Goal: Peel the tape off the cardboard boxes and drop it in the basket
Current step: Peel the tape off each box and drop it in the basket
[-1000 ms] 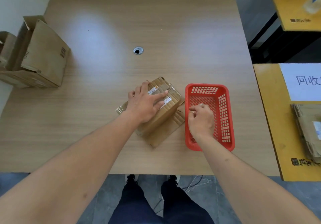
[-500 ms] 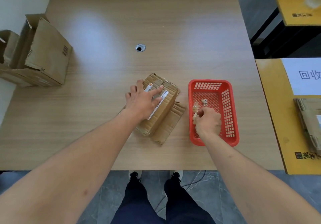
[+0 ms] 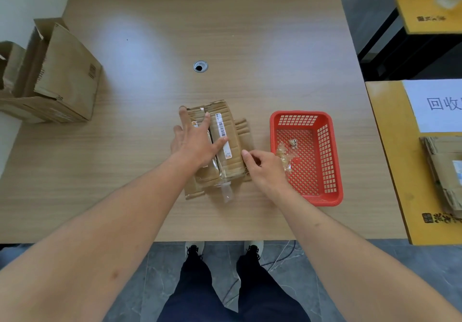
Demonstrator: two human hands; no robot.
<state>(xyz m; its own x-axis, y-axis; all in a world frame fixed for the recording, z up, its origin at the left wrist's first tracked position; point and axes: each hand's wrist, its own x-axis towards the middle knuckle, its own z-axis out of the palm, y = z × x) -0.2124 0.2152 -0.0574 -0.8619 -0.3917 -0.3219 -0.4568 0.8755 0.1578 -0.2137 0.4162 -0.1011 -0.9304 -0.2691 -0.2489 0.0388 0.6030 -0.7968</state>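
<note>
Wood-grain counter point(image 3: 250, 34) fills most of the single head view, with grey floor tiles and the person's dark trousers and shoes showing below its near edge. A flattened cardboard box point(image 3: 226, 144) lies near the middle of the counter, and every place below is given from it. The left hand point(image 3: 197, 139) lies on its top face with fingers spread and straight, pressing it flat rather than gripping. Just right of the box's near corner, the right hand point(image 3: 262, 168) has its fingers loosely curled, thumb and forefinger close together at the box's edge; whether they already pinch anything cannot be told. A strip of clear tape point(image 3: 226, 190) runs down the box's central seam, and its loose, glossy end hangs past the near edge onto the counter. A white barcode label point(image 3: 223, 134) sits on the top face beside the left fingertips. Right of the box, close but apart from it, stands the red basket point(image 3: 332, 161), with a crumpled wad of peeled tape point(image 3: 285, 154) lying inside on its floor. Far to the left of the box rests a stack of other cardboard boxes point(image 3: 62, 81), and beyond the basket a yellow side table point(image 3: 390, 161) carries a white sign and more cardboard. Judging by the basket, one piece is disposed of and the seam strip is next: the right hand needs to catch that free end and pull along the seam while the left holds the box down.
</note>
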